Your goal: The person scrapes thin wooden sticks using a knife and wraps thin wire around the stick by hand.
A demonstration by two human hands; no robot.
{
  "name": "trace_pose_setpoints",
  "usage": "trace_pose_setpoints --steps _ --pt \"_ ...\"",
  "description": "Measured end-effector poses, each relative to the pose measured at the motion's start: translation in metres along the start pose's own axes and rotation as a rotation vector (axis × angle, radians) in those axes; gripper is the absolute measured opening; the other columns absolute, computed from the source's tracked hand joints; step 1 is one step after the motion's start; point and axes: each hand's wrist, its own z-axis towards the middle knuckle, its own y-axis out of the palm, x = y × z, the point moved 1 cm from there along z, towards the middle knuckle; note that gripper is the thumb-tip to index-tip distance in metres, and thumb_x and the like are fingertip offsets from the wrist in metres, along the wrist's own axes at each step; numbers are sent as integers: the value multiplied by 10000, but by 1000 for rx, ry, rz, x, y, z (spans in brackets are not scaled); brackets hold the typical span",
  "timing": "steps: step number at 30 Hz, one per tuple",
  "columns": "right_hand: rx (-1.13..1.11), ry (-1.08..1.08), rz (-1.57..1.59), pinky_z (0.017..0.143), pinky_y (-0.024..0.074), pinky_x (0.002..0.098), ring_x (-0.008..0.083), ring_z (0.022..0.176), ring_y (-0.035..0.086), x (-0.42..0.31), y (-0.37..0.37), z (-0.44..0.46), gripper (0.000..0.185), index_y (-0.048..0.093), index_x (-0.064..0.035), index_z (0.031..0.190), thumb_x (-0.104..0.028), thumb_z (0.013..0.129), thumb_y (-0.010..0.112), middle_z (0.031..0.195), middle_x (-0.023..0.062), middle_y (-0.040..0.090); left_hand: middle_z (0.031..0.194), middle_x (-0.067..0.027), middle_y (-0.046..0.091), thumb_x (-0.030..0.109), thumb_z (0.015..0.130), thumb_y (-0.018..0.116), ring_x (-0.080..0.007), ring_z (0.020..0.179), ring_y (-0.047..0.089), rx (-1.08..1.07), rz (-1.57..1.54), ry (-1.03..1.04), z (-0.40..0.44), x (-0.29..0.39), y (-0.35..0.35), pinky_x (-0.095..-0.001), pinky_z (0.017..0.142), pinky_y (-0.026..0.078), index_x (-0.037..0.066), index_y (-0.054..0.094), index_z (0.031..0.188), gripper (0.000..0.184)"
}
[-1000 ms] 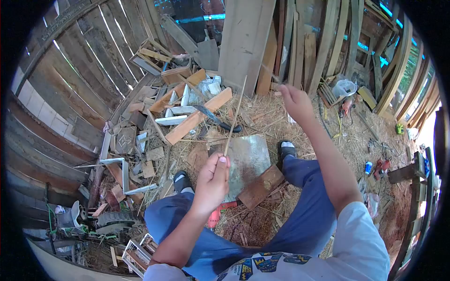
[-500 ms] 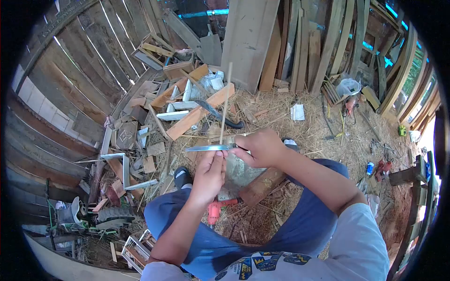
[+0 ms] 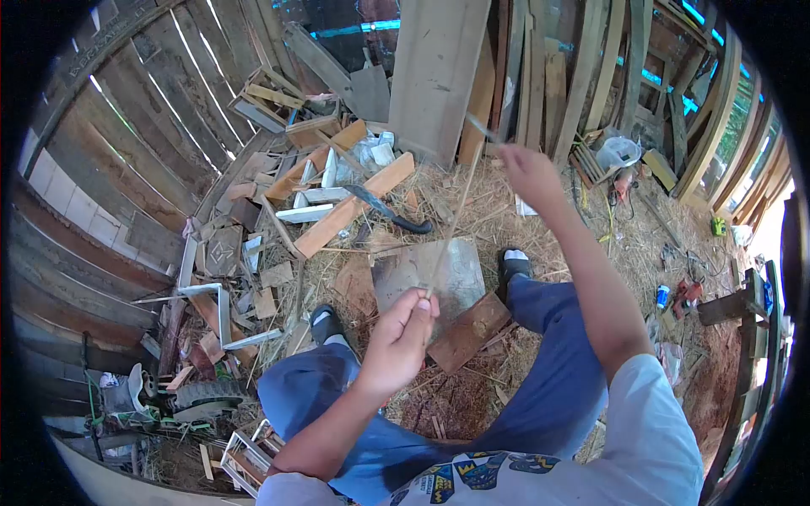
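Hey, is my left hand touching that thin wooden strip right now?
Touching. The head view shows the left hand pinching the thin wooden strip at its lower end, between thumb and fingers.

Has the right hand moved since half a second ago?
Yes. The right hand went forward and rightward, from over the grey sheet to beyond its far right corner.
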Motion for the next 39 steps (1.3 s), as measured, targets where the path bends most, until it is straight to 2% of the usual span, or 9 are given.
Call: trace_pose_setpoints --steps 3,5,10,12,19,25,30,33,39 --pt "42 114 258 750 544 464 403 864 708 19 -1 -7 460 724 -59 1096 -459 1066 498 867 225 711 648 69 371 252 1133 421 -36 482 295 -7 -46 -53 4 3 -2 -238 440 229 111 519 1046 192" --pt "126 -11 317 714 525 466 430 803 679 5 10 -25 428 717 -41 1048 -419 1066 518 829 227 688 658 64 367 274 1137 416 -43 489 298 75 -112 -30 16 -3 -12 -234 454 245 124 507 1047 197" --pt "-126 -273 136 690 520 504 424 780 680 -60 19 -60 391 652 -27 880 -382 1031 583 790 217 679 681 47 375 270 1142 402 -61 516 286 76 -127 -58 22 10 -20 -240 493 276 131 501 1051 193" --pt "-189 -371 114 615 468 498 429 674 624 -71 25 -68 353 599 -14 849 -312 1036 591 733 222 610 682 47 370 256 1140 404 -61 520 279 88 -183 -52 25 3 -22 -244 501 286 129 502 1055 182" --pt "-87 -96 269 605 484 521 438 672 646 -66 28 -68 392 632 -30 845 -360 1044 561 718 225 635 685 48 323 224 1135 402 -63 536 259 165 -251 99 28 5 -25 -253 513 300 105 505 1073 169" --pt "-104 -276 289 573 483 505 432 638 637 -74 28 -83 370 615 -42 825 -346 1035 577 672 201 617 662 49 378 244 1141 410 -56 528 317 150 -213 29 28 8 -25 -249 503 312 87 539 1080 213" --pt "-209 -624 119 522 493 507 367 561 639 -88 39 -101 319 619 -129 835 -406 992 615 623 119 623 649 54 369 264 1142 413 -54 519 310 124 -199 32 27 0 -24 -254 492 297 78 544 1033 252" --pt "-284 -708 115 495 480 492 345 533 636 -97 37 -113 324 615 -152 826 -440 973 626 583 103 600 640 57 363 273 1141 417 -53 506 299 121 -209 14 27 -2 -27 -257 483 288 77 540 1007 267" --pt "-211 -789 77 470 438 450 320 496 597 -98 32 -108 353 545 -120 788 -413 934 677 534 85 532 620 66 321 272 1138 422 -52 482 256 109 -241 19 21 4 -22 -258 458 246 93 516 982 254"
